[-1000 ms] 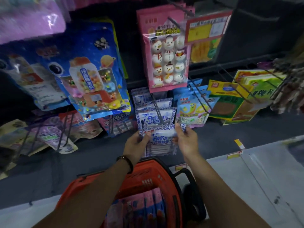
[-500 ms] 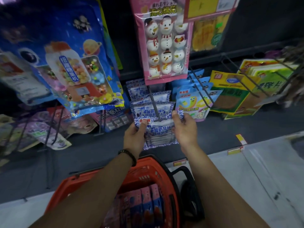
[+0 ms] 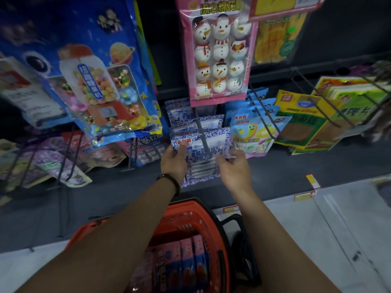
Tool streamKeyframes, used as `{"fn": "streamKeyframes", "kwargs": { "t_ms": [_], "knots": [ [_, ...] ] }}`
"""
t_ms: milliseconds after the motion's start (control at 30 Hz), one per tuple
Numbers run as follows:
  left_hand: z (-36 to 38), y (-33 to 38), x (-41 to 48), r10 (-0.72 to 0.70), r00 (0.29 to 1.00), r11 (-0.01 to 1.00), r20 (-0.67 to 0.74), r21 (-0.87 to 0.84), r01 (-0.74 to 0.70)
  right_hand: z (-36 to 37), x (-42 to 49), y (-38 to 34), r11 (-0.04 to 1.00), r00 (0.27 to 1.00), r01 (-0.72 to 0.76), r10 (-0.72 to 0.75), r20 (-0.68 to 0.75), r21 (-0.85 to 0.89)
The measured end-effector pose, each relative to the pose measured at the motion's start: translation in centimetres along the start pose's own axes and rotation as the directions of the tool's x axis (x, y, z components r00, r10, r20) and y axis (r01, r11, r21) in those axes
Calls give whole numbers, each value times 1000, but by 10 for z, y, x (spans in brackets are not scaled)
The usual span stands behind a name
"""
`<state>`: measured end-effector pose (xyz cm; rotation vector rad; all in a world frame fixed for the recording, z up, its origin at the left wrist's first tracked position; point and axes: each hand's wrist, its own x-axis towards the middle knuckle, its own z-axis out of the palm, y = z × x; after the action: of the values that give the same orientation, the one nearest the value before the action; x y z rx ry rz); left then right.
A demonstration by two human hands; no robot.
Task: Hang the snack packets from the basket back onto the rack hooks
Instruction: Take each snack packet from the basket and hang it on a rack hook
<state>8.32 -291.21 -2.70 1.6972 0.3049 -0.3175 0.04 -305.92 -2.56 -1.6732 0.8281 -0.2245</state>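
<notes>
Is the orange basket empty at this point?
No, the orange basket holds a row of pink and blue packets standing upright inside it.

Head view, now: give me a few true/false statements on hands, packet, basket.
1. Both hands are at the blue-and-white packet. True: left hand grips its upper left corner, right hand is at its right edge.
2. The orange basket is empty. False: pink-and-blue packets stand in it.
3. The snowman packet hangs above the blue-and-white packet. True.
4. The left wrist is bare. False: it wears a dark bracelet.
</notes>
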Motion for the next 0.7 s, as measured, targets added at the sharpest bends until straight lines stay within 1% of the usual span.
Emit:
{"fn": "streamKeyframes", "kwargs": {
  "t_ms": [100, 200, 267, 300, 333, 367, 400, 467, 500, 533, 567, 600, 633, 667, 700],
  "knots": [
    [1, 4, 11, 12, 1000, 1000, 26, 28, -13, 2, -2, 9, 995, 995, -3, 13, 98, -100],
    [-4, 3, 12, 19, 1000, 995, 23, 99, -22, 5, -7, 15, 977, 972, 46, 4, 235, -209],
    [-14, 2, 8, 40, 999, 982, -12, 185, -37, 7, -15, 18, 947, 931, 74, 47, 362, -313],
    [-20, 0, 4, 20, 1000, 975, -21, 224, -14, 7, -21, 18, 921, 906, 96, 76, 417, -376],
    [-27, -4, -3, -12, 1000, 966, -16, 257, 16, 8, -27, 18, 895, 875, 107, 123, 469, -433],
    [-36, -12, -13, -39, 999, 956, 6, 290, 36, 11, -34, 19, 879, 834, 80, 200, 515, -470],
    [-47, -23, -26, -27, 999, 944, 44, 329, 12, 15, -42, 19, 873, 776, 26, 290, 561, -486],
    [-77, -46, -59, 57, 981, 901, 185, 414, -131, 28, -63, 20, 853, 620, -78, 447, 645, -516],
    [-97, -55, -76, 97, 956, 871, 278, 442, -217, 37, -74, 23, 839, 556, -94, 491, 671, -537],
    [-118, -62, -89, 129, 916, 835, 381, 457, -307, 47, -85, 26, 816, 509, -81, 527, 680, -572],
    [-139, -68, -99, 131, 866, 801, 483, 463, -380, 58, -97, 32, 797, 485, -62, 550, 680, -600],
    [-161, -71, -107, 110, 819, 772, 563, 471, -427, 69, -108, 41, 785, 492, -36, 552, 674, -618],
    [-182, -74, -111, 70, 785, 735, 615, 500, -457, 80, -117, 52, 771, 517, 16, 539, 665, -637],
    [-203, -78, -113, 18, 769, 693, 639, 547, -471, 88, -125, 63, 741, 553, 86, 520, 651, -665],
    [-224, -85, -115, -43, 770, 649, 637, 604, -463, 94, -134, 75, 701, 562, 155, 517, 645, -697]
  ]
}}
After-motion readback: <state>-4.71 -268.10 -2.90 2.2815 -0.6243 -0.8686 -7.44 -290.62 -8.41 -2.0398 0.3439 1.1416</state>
